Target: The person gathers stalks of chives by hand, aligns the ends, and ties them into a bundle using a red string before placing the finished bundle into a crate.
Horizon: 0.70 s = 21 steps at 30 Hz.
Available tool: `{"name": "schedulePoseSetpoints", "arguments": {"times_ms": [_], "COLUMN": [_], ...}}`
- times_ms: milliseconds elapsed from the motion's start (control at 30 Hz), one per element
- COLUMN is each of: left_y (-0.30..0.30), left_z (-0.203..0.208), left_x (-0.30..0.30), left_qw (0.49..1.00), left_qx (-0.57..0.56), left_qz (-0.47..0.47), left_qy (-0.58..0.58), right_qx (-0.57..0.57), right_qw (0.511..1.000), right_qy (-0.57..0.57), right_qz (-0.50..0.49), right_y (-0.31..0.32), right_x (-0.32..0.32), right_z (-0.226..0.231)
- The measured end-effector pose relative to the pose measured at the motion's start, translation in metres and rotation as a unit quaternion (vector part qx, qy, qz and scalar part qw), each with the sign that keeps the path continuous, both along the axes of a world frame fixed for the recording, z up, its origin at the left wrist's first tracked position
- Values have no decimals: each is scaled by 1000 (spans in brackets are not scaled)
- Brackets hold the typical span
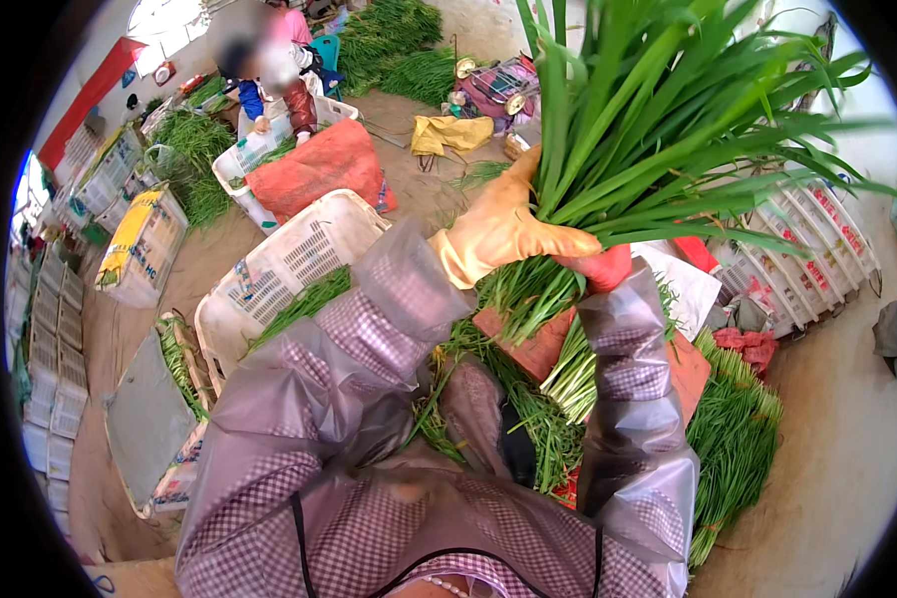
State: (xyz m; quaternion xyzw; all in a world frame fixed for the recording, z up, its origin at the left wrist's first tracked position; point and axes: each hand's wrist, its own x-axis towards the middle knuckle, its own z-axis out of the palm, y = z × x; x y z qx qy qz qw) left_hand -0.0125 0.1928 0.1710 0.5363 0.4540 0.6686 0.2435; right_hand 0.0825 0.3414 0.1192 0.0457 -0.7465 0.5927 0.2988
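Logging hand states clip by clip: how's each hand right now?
Left hand: closed around a bunch of green leaves.
Right hand: at the bunch, mostly hidden; grip cannot be told.

Place: produce-packing workroom | heaped leafy greens (736,448) | slotted white basket (294,242) | stacked crates (42,384)

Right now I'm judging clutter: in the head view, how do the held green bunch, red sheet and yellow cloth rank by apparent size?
1. Green bunch, enlarged by nearness
2. Red sheet
3. Yellow cloth
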Motion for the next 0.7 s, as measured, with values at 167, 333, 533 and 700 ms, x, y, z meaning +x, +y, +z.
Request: {"name": "schedulePoseSetpoints", "arguments": {"times_ms": [167,333,533,700], "left_y": [59,79,104,102], "left_z": [-96,-164,-131,-196], "left_x": [-27,-49,-9,-58], "left_qw": [995,908,976,992], "left_qx": [-47,-142,-38,-71], "left_qz": [-1,-189,-69,-35], "left_qy": [83,-346,-205,-99], "right_qx": [186,152,38,16], "right_qw": [935,925,983,991], "right_qy": [-301,-342,-177,-129], "right_qz": [34,68,-44,-13], "right_y": [46,68,99,90], "right_x": [39,51,18,-20], "right_z": [-35,-102,-129,-135]}}
